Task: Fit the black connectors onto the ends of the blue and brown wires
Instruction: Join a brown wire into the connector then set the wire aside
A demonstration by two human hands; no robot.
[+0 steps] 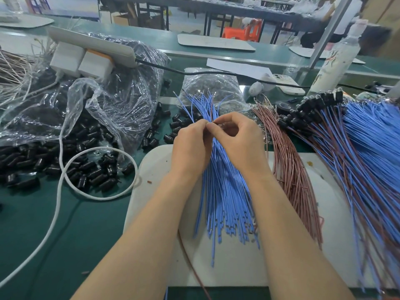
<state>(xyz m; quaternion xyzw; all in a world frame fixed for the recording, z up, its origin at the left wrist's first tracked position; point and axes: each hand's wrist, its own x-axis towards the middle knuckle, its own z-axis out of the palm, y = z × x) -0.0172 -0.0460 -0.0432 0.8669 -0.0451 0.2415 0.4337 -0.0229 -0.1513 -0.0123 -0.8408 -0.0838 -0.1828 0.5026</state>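
A fan of loose blue wires (225,198) lies on a white mat (238,267) in front of me. My left hand (191,146) and my right hand (240,137) meet above its upper part, fingertips pinching wire ends at the same spot; what exactly sits between the fingers is hidden. A brown wire runs from there down past the mat's front edge. A bundle of brown wires (290,169) lies to the right. Loose black connectors (91,172) are heaped at the left, spilling from a clear plastic bag (104,105). Wires fitted with black connectors (311,113) are piled at the far right.
A white cable (58,191) loops across the green table at the left. A power strip with white adapters (86,55) rests on the bags. A white bottle (337,61), a phone (287,83) and a second bag of parts (214,87) stand behind the wires.
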